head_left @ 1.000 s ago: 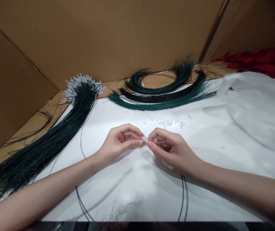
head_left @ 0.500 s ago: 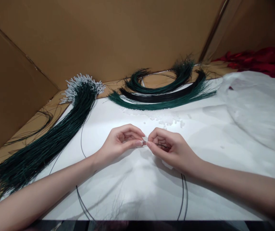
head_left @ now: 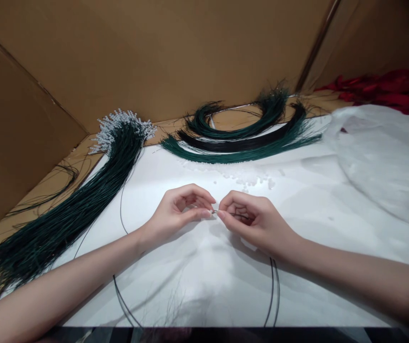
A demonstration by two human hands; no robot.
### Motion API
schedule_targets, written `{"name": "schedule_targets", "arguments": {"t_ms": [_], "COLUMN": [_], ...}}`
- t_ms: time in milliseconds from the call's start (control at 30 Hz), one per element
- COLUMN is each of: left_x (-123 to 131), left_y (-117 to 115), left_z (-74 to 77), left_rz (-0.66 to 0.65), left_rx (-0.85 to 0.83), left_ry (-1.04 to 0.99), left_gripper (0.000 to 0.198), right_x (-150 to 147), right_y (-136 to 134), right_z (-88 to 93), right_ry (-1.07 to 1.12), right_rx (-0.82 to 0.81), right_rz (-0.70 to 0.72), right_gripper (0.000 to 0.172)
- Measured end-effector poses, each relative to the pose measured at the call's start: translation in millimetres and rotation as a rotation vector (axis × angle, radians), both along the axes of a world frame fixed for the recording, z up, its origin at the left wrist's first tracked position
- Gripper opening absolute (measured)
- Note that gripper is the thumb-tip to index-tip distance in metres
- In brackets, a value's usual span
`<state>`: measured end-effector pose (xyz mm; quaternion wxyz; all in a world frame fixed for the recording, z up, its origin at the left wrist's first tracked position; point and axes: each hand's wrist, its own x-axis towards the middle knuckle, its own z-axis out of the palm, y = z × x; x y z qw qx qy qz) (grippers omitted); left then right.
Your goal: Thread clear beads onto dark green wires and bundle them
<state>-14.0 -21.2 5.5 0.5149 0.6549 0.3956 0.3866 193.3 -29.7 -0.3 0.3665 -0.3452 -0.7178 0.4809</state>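
Close together over the white board, both hands work on one thin dark wire. My left hand pinches the wire's end between thumb and index fingertip; a tiny pale bit shows by the thumb, too small to name. Just to its right, my right hand grips the same wire between thumb and forefinger, the other fingers curled under. Part of the wire runs back inside the right palm. Dark strands hang below the right wrist, and more strands emerge below the left forearm.
A long bundle of dark green wires with white beaded tips lies at left. Curved wire bundles rest behind my hands, near scattered small white pieces. A translucent plastic bag and red material sit at right. Cardboard walls rise behind.
A small whitish piece seen between the fingertips before no longer shows there, and the wire between them is plainer. Both hands stay almost in place.
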Motion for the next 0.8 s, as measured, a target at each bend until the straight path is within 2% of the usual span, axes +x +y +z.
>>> {"name": "schedule_targets", "arguments": {"t_ms": [800], "left_x": [-0.2], "left_y": [-1.6], "left_z": [-1.2], "left_rz": [-0.049], "left_rx": [0.022], "left_ry": [-0.052], "left_gripper": [0.017], "right_x": [-0.9], "right_y": [-0.6], "right_z": [0.7], "right_ry": [-0.003], "right_rx": [0.032], "right_rz": [-0.038], "right_gripper": [0.007]}}
